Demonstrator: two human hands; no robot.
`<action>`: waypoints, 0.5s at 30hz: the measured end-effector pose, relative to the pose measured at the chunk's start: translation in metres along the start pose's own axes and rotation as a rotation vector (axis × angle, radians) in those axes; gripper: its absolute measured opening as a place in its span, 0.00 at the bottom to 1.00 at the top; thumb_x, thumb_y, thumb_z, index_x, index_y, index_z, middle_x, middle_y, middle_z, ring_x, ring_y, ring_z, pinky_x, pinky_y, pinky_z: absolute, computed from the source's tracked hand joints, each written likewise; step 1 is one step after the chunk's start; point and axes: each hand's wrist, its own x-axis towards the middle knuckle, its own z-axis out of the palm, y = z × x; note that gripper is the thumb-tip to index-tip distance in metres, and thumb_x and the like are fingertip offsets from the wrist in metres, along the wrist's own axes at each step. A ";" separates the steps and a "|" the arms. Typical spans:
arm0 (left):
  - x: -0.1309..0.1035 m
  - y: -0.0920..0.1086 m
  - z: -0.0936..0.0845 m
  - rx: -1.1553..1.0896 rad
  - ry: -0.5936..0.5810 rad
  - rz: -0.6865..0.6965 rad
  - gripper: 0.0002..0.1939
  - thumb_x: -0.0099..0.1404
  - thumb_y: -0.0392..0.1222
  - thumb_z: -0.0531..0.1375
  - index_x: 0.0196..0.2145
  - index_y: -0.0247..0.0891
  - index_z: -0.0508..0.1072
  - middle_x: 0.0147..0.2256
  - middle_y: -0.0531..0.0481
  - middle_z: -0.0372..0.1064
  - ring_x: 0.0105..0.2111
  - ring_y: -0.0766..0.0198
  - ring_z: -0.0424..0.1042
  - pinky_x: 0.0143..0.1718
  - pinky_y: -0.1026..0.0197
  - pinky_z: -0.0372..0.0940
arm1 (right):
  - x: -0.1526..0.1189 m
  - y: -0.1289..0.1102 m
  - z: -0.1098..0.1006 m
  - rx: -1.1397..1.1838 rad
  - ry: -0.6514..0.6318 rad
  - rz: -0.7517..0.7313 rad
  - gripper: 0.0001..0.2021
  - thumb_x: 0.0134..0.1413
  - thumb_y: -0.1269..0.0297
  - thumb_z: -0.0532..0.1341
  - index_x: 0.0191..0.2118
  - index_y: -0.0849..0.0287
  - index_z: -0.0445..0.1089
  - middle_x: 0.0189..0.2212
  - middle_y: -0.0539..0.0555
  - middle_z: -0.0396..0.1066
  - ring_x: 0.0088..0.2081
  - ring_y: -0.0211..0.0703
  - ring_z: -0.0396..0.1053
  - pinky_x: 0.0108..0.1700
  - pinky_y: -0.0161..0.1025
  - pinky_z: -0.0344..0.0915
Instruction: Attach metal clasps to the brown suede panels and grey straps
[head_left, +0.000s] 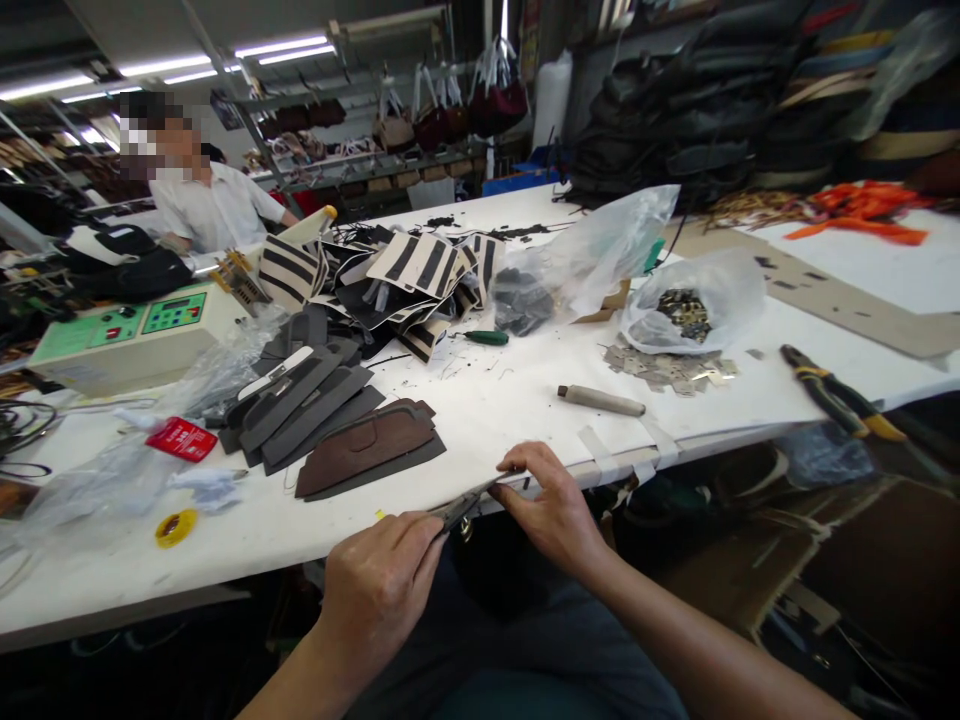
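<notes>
A thin dark piece [465,507] is at the near edge of the white table [517,400], between the two hands. The left hand [379,570] has one end shut tight in its thumb and fingers. The right hand [551,505] pinches the far end with its thumb and fingertips. A small shiny bit [466,528] is just under the piece; I can't tell if it is joined on.

To hold it well, use a firm grip on the left and a soft pinch on the right. Both ends need to line up, so the thin piece does not twist. Pulling too hard could bend it. Thumbs off the middle would make it easier to see.

Now count, going out from the piece. There are two hands on one dark piece. One brown piece [367,447] shows on top of the dark grey pieces [300,412], which overlap too much to count. There is one brown stick [604,401], one green-handled tool [487,338], one roll of yellow tape [176,528] and one red packet [181,439]. One pair of pliers [844,395] lies to the right. One open clear bag [686,312] has many metal bits in it, and many flat metal plates [664,368] lie beside it. The striped pieces [412,262] are in a heap, too mixed up to count. Farther off are one machine [142,335] and one person [214,205] in a white shirt.
</notes>
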 end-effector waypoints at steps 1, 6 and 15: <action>-0.001 0.000 0.000 0.019 0.019 0.010 0.06 0.71 0.32 0.62 0.44 0.38 0.76 0.38 0.49 0.80 0.34 0.60 0.79 0.37 0.59 0.69 | 0.005 0.001 0.002 -0.012 0.067 0.008 0.08 0.54 0.66 0.70 0.40 0.55 0.75 0.43 0.56 0.73 0.49 0.52 0.71 0.54 0.48 0.67; -0.002 0.000 0.004 0.141 0.078 0.020 0.08 0.70 0.30 0.62 0.44 0.38 0.77 0.40 0.49 0.80 0.35 0.60 0.78 0.37 0.58 0.68 | 0.016 -0.005 0.015 0.290 -0.044 0.323 0.20 0.58 0.54 0.68 0.53 0.56 0.74 0.34 0.53 0.73 0.39 0.50 0.72 0.47 0.48 0.70; -0.017 0.025 0.038 -0.005 -0.094 -0.037 0.11 0.71 0.38 0.62 0.50 0.39 0.76 0.48 0.44 0.79 0.43 0.52 0.77 0.46 0.49 0.73 | -0.015 0.004 0.039 0.697 -0.216 0.574 0.17 0.56 0.55 0.67 0.48 0.56 0.78 0.38 0.52 0.79 0.32 0.42 0.72 0.29 0.35 0.68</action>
